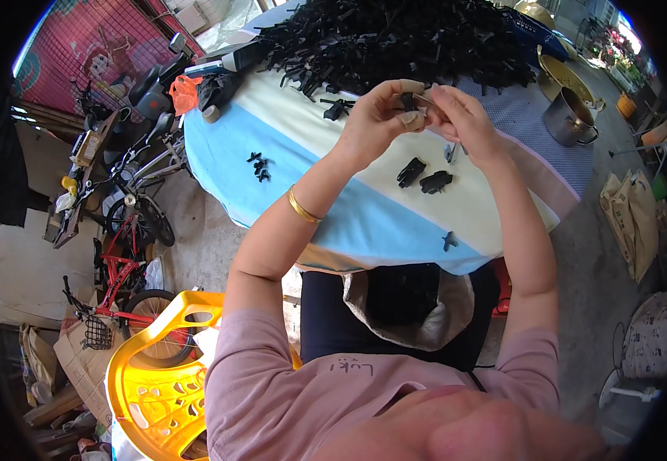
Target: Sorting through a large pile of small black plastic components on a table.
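My left hand [387, 119] is closed in a pinch on a small black plastic part [408, 101]; pale wraps cover its thumb and a fingertip. My right hand [465, 123] meets it above the table, fingers pressed together around something thin that I cannot make out. Just under my right hand shows a small silvery piece [449, 153], whether held or lying there I cannot tell. Two black plastic pieces [423, 176] lie on the cloth below my hands. More black pieces [337, 109] rest left of my left hand.
A big heap of black parts [402, 42] covers the table's far side. Small black bits [258, 166] lie on the striped cloth [226, 146]. A metal pot [570, 117] stands at the right. An open cloth bag [456, 307] sits at my lap, a yellow chair [130, 369] at my left.
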`<state>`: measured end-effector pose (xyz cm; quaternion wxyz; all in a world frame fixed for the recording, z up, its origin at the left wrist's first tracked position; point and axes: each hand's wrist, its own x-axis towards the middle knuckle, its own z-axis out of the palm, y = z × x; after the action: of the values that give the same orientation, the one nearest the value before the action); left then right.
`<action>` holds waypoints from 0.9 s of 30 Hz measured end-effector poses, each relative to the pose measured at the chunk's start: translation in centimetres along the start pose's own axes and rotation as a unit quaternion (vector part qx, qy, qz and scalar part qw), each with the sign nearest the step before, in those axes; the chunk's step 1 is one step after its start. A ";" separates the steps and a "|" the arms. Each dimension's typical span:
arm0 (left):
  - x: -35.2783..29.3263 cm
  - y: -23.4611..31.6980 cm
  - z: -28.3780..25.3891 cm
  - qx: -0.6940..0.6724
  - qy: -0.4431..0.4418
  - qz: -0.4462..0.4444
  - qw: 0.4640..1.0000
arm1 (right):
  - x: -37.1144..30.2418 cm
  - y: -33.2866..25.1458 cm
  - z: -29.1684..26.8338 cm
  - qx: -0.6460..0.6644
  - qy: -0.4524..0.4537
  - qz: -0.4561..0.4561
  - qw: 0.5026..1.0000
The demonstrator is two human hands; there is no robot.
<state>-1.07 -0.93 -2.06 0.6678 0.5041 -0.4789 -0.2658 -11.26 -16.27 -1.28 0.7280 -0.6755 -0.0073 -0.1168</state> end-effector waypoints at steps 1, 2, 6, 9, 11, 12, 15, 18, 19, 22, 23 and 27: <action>0.0 0.3 0.0 -0.012 0.026 -0.005 1.000 | 0.1 0.4 0.2 0.001 0.000 0.001 1.000; 0.0 0.4 0.0 -0.024 0.052 -0.010 0.998 | 0.2 1.0 0.7 -0.076 0.038 -0.057 0.995; -0.1 0.4 -0.2 -0.004 0.059 0.000 0.998 | -0.2 0.7 1.6 -0.177 0.077 -0.111 0.975; -0.1 0.3 -0.1 0.011 0.066 0.025 0.997 | -0.6 -0.1 2.2 -0.191 0.091 -0.080 0.974; 0.0 0.0 -0.2 0.013 0.065 0.054 0.996 | -0.7 -0.2 2.7 -0.200 0.098 -0.081 0.971; -0.1 -0.1 -0.3 0.013 0.064 0.054 0.996 | -0.7 -0.3 2.9 -0.208 0.105 -0.082 0.969; -0.3 0.0 -0.2 0.033 0.062 0.062 0.996 | -0.8 -0.2 2.9 -0.206 0.097 -0.064 0.972; -0.7 0.0 0.3 0.085 0.079 0.085 0.990 | -1.0 -0.3 3.1 -0.176 0.109 -0.056 0.977; -0.8 0.2 0.5 0.108 0.092 0.092 0.986 | -0.9 -0.4 3.0 -0.174 0.110 -0.056 0.977; -0.5 0.8 0.5 0.165 0.091 0.061 0.980 | -0.5 -0.4 2.1 -0.166 0.106 -0.023 0.980; -0.3 0.9 0.4 0.196 0.078 0.025 0.977 | -0.3 -0.2 1.3 -0.201 0.126 -0.051 0.970; -0.4 0.3 -0.6 0.229 -0.037 -0.030 0.972 | 0.4 0.3 -1.5 -0.207 0.195 -0.093 0.954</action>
<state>-0.76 -0.27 -1.95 0.5081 0.6475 -0.5363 -0.1871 -11.07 -17.78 -1.68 0.5453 -0.7717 0.0966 -0.3128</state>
